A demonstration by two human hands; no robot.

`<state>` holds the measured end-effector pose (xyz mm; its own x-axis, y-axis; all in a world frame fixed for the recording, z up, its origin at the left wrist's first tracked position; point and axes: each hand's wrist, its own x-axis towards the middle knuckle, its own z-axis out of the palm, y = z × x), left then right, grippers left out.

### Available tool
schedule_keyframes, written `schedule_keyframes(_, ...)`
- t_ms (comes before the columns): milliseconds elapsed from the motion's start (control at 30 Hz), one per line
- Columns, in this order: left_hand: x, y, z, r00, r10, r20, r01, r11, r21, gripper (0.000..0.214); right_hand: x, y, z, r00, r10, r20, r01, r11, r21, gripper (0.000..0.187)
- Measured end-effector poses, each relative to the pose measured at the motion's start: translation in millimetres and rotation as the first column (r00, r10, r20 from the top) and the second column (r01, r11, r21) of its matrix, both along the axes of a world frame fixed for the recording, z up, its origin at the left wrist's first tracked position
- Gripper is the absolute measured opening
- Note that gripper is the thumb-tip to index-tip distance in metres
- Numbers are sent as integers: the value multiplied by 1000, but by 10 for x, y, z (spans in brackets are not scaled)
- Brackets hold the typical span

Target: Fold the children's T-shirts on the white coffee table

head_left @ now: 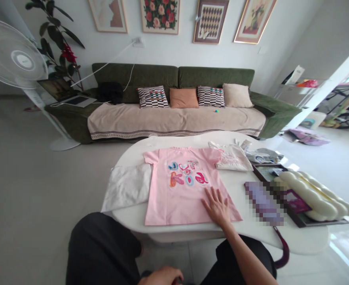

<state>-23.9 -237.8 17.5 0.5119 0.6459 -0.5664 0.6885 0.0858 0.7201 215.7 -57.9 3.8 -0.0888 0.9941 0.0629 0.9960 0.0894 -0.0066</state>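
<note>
A pink T-shirt with colourful letters on its chest lies spread flat, front up, on a white table. My right hand rests flat on the shirt's lower right part, fingers stretched out and slightly apart. My left hand sits low at the bottom edge of the picture between my knees, away from the table; its fingers are curled under and mostly hidden. A white cloth lies beside the shirt's left sleeve. A folded cream garment with pink print lies past its right sleeve.
A dark tray with a cream wavy object takes up the table's right side, with a purple item beside it. Behind the table stands a green sofa with cushions. A standing fan and a laptop are at the left.
</note>
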Motion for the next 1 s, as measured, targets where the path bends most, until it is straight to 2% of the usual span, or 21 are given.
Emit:
schedule_keyframes(100, -92, 191, 437, 997, -39, 67, 25, 982, 189, 29, 3, -2, -5, 1000, 0, 9, 0, 1000, -21, 56)
schedule_keyframes(167, -162, 433, 699, 991, -3, 131, -44, 935, 353, 30, 6, 3, -11, 1000, 2, 7, -1, 1000, -18, 56)
schedule_keyframes(233, -225, 754, 827, 988, 59, 141, -122, 862, 492, 31, 11, 7, -16, 1000, -1, 5, 1, 1000, -11, 57)
schedule_keyframes(300, -264, 1098, 792, 988, 123, 90, -152, 777, 611, 34, 17, 9, -13, 1000, -2, 5, 2, 1000, -19, 57)
schedule_keyframes(400, -267, 1488, 541, 971, 225, -86, -92, 679, 728, 41, 22, 10, 7, 1000, 11, 3, -11, 999, -45, 58)
schedule_keyframes(467, -250, 1603, 351, 926, 315, -210, -48, 648, 760, 48, 16, 12, 29, 1000, 13, 1, -13, 998, -55, 58)
schedule_keyframes(567, -233, 1611, 165, 861, 399, -314, -3, 622, 783, 54, -7, 14, 62, 1000, -5, -2, 5, 998, -69, 57)
schedule_keyframes(700, -238, 1537, 123, 848, 384, -365, 41, 640, 767, 55, -1, -27, 82, 999, -33, -19, 31, 993, -117, 57)
schedule_keyframes(900, -271, 1240, 174, 899, 280, -338, 31, 728, 685, 63, 270, -237, 83, 996, 52, -68, -64, 978, -200, 60)
schedule_keyframes(1000, -308, 1293, 247, 913, 258, -317, 13, 757, 654, 59, 322, -233, 158, 997, 46, -67, -61, 967, -247, 58)
